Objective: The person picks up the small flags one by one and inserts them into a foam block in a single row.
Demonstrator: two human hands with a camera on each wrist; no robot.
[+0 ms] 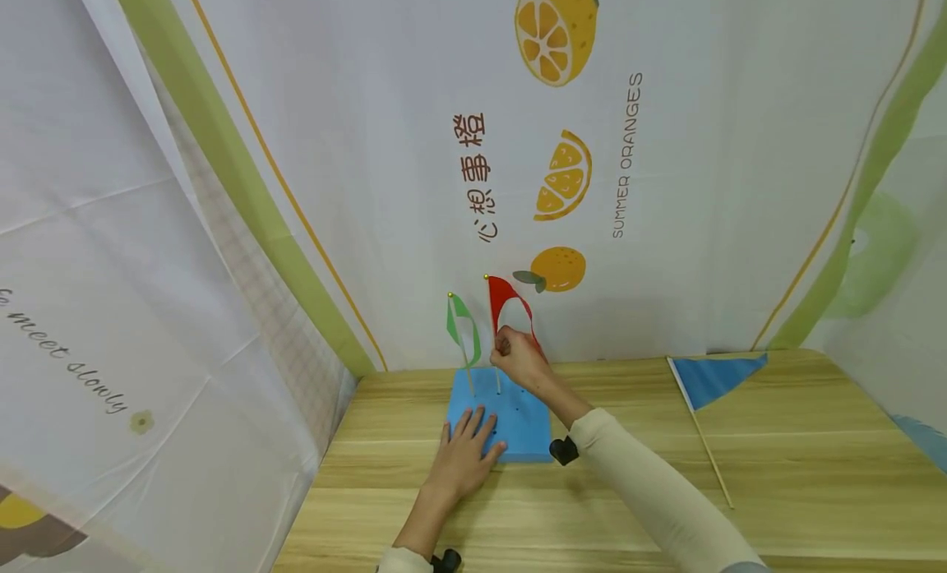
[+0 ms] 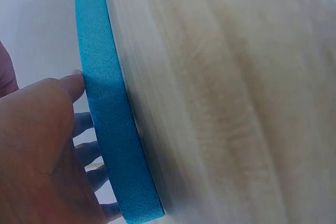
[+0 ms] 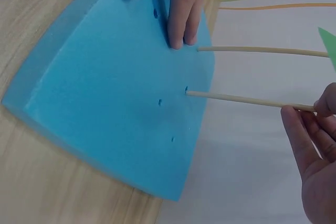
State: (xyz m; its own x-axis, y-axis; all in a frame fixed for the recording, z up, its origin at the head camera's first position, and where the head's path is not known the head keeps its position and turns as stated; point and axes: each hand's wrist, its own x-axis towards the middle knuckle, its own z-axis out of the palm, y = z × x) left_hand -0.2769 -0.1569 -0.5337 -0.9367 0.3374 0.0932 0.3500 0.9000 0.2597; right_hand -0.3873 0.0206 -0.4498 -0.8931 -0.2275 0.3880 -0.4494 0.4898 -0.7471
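A thick blue foam board [image 1: 528, 435] with several small holes lies flat on the table. My right hand [image 1: 521, 361] pinches the wooden stick [image 3: 236, 98] of a red-and-white flag [image 1: 500, 290], below its cloth. In the right wrist view the stick's lower end is right at one of the holes. Beside it a green-and-white flag [image 1: 452, 325] stands in the board, leaning slightly. My left hand [image 1: 460, 462] rests on the board's left side, fingers spread over its top. The left wrist view shows the thumb [image 2: 75, 85] against the board's edge.
To the right, a blue triangular flag [image 1: 713, 380] on a wooden stick lies on the wood-grain table [image 1: 614, 507]. A white cloth [image 1: 370, 187] printed with oranges hangs behind the table, and more cloth hangs at both sides.
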